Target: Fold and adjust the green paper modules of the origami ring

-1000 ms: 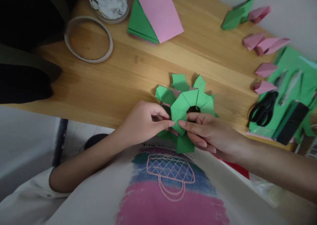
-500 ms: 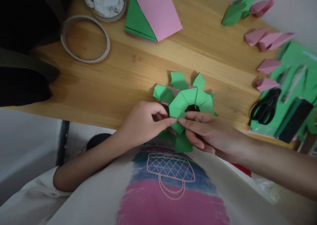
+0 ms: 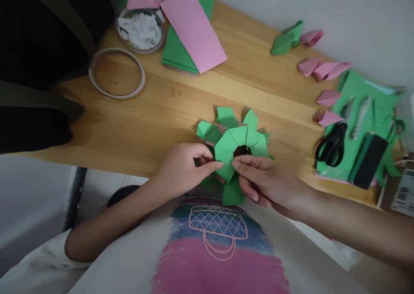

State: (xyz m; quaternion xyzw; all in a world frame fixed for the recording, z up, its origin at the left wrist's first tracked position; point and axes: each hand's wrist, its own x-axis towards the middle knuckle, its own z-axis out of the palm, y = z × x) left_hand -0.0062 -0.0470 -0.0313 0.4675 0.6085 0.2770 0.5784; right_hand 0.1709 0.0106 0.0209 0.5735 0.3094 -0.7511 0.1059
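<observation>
"Where's the green paper ring [image 3: 225,153]?"

"Middle of the scene, at the near edge of the table [image 3: 161,121], with its nearest flaps reaching out in front of the shirt [image 3: 129,251]. Green flaps stick out around it, and bits of pink show between them."

"What's the left hand [image 3: 186,169] doing?"

"Its thumb and forefinger are nearly closed on the ring's near left side, thumb on top. The other fingers are curled, partly hidden."

"And the right hand [image 3: 270,177]?"

"It pinches the same section from the right, thumb just beside the hole, forefinger bent at the opening. The lower fingers are loosely curled underneath; I can't tell how firmly they press. The two thumbs are near each other but apart."

"Anything else lying about?"

"On the right, scissors [image 3: 331,145] with black handles and a dark block [image 3: 368,160] lie on green sheets [image 3: 352,84]. Pink folded pieces [image 3: 328,97] are spread just left of those and farther back. On the far side, left of the middle, a pink sheet [image 3: 194,30] lies across a green stack [image 3: 181,54]. Left of that is a bowl of white scraps [image 3: 140,28], with a pale hoop [image 3: 124,96] nearer."
</observation>
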